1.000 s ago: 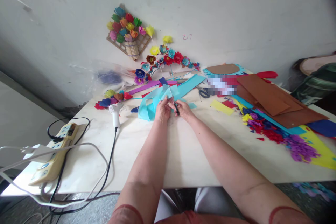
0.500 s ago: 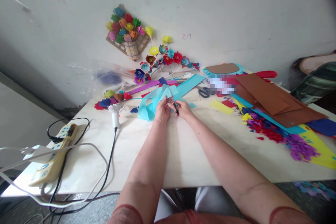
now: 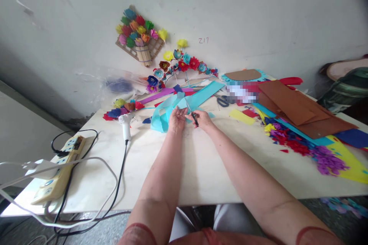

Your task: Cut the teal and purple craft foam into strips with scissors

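My left hand [image 3: 176,119] and my right hand [image 3: 204,120] meet at the middle of the white table [image 3: 184,168]. The right hand is closed round small black-handled scissors [image 3: 193,114], blades pointing up and away. The left hand's fingers pinch light blue paper [image 3: 172,109] that lies in a loose heap just beyond both hands. The blades sit against that paper between the two hands.
A white glue gun [image 3: 124,125] lies left of my hands, its cord running to a power strip [image 3: 59,168] at the left edge. Paper flowers [image 3: 178,65] line the wall. Another pair of scissors [image 3: 222,100], brown sheets [image 3: 299,109] and coloured scraps [image 3: 299,147] fill the right side.
Both hands have stayed in place at the blue paper; the scissors and fingers have shifted only slightly.
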The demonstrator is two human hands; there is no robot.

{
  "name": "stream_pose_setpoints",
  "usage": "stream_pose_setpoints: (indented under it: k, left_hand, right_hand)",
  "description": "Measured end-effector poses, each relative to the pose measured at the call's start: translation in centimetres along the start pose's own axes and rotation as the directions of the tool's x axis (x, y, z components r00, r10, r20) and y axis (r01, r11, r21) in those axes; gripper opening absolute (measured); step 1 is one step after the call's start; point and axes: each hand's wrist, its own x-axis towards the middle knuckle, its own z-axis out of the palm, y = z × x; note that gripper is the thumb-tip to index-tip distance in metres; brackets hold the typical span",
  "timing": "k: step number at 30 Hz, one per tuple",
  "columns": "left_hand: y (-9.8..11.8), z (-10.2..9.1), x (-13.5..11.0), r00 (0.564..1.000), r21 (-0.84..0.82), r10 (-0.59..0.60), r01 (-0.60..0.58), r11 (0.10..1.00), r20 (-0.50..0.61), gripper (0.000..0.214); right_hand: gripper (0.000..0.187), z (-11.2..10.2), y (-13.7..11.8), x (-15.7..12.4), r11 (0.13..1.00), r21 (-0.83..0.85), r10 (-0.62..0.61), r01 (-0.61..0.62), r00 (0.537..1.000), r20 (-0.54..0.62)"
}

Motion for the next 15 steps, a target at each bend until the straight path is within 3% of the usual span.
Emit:
stream_pose_setpoints:
  k: [4,10,15]
  left_hand:
    - [-0.09,0.01,0.00,1.000,-0.001,0.009,-0.009,1.000,0.006,0.015]
    - [-0.10,0.32,-0.46,0.996,0.079,-0.073,0.069,0.994,0.056,0.009]
    - [-0.28,0.09,-0.34,0.995,0.101,-0.081,0.075,0.992,0.061,0.008]
  right_hand:
    - [0.038,-0.22,0.05,-0.06,1.000,0.005,0.018,-0.018,1.000,-0.010]
    - [0.038,-0.35,-0.27,-0.31,0.999,-0.034,0.015,-0.016,1.000,-0.025]
    - [0.038,-0.29,-0.59,-0.46,0.998,0.038,0.058,-0.057,0.998,-0.029]
